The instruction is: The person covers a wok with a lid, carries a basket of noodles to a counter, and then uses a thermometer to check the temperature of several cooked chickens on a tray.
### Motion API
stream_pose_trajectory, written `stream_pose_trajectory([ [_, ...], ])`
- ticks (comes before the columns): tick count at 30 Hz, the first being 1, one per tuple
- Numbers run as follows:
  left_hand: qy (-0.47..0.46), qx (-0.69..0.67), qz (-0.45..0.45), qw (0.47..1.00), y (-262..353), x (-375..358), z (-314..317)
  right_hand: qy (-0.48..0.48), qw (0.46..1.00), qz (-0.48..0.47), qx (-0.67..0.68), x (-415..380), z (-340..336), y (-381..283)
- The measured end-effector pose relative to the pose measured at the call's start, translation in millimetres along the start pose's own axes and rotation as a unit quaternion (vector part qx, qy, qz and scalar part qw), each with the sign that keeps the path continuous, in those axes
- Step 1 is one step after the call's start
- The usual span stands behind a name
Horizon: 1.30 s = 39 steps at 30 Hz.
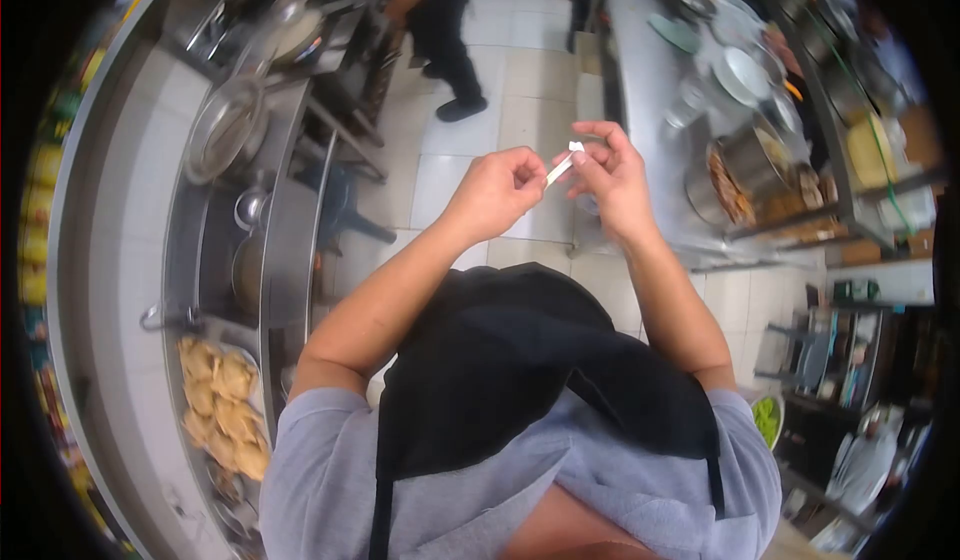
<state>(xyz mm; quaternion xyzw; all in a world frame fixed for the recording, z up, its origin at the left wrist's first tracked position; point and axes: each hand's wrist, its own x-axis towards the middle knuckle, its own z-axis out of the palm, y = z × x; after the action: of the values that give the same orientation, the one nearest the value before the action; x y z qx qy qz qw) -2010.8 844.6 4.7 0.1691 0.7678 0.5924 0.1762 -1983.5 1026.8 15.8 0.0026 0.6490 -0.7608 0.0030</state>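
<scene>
Seen from above in a kitchen aisle, the left hand (497, 192) and right hand (610, 175) each pinch one end of a small white strip (562, 165), held taut between them at chest height, clear of the steel counter (640, 80) at right.

Pale square floor tiles (470, 150) run up the middle of a narrow kitchen, bright under even light. Down one side a long steel desk (285, 230) carries pans (225, 125) and a tray of golden pastries (225, 410) against a white tiled wall (125, 210); across the aisle a second steel desk (645, 90) holds plates (742, 75) and pots (750, 160), and dark shelving (850, 360) stands beyond it.
</scene>
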Motion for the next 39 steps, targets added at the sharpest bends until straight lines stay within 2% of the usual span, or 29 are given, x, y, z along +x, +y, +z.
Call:
stream_pose_trajectory([
  [3,0.074,0.064,-0.013,0.995,-15,-20,-30,-0.123,0.991,0.003,-0.055,32,14,12],
  [4,0.067,0.101,0.008,0.993,-23,-28,-40,-0.204,0.976,0.015,-0.076,40,21,11],
  [6,0.086,0.176,0.051,0.979,-41,-50,-65,-0.339,0.923,0.050,-0.173,56,45,15],
  [7,0.098,0.179,0.026,0.979,-44,-63,-76,-0.377,0.910,0.054,-0.166,64,58,28],
  [8,0.102,0.197,0.040,0.974,-58,-77,-86,-0.413,0.896,0.082,-0.143,67,74,40],
  [9,0.082,0.195,0.026,0.977,-61,-96,-98,-0.449,0.878,0.114,-0.118,72,92,51],
  [14,0.198,0.164,-0.055,0.965,-80,-191,-136,-0.610,0.760,0.167,-0.151,85,199,79],
  [15,0.218,0.161,-0.060,0.961,-80,-208,-142,-0.625,0.746,0.165,-0.157,85,220,85],
  [17,0.298,0.108,-0.086,0.945,-78,-243,-144,-0.655,0.724,0.212,0.033,73,256,95],
  [18,0.351,0.133,-0.056,0.925,-90,-255,-145,-0.656,0.722,0.215,0.053,64,278,95],
  [19,0.364,0.131,-0.059,0.920,-94,-267,-148,-0.665,0.713,0.217,0.049,57,300,98],
  [21,0.441,-0.028,-0.051,0.896,-100,-287,-156,-0.668,0.688,0.233,0.161,45,344,105],
  [22,0.450,-0.029,-0.050,0.891,-105,-296,-162,-0.670,0.682,0.235,0.177,39,364,110],
  [24,0.497,-0.115,0.010,0.860,-115,-309,-177,-0.679,0.666,0.246,0.186,27,409,118],
  [27,0.531,-0.169,0.038,0.829,-131,-329,-200,-0.688,0.664,0.247,0.155,13,463,123],
  [30,0.561,-0.197,0.046,0.803,-147,-351,-218,-0.725,0.653,0.210,0.061,13,508,132],
  [34,0.610,-0.247,0.065,0.750,-166,-376,-238,-0.766,0.609,0.204,0.029,-2,555,147],
  [37,0.655,-0.274,0.077,0.700,-173,-391,-250,-0.766,0.609,0.205,0.022,-19,583,154],
  [39,0.683,-0.253,0.049,0.683,-182,-399,-259,-0.681,0.692,0.234,0.044,-35,602,149],
])
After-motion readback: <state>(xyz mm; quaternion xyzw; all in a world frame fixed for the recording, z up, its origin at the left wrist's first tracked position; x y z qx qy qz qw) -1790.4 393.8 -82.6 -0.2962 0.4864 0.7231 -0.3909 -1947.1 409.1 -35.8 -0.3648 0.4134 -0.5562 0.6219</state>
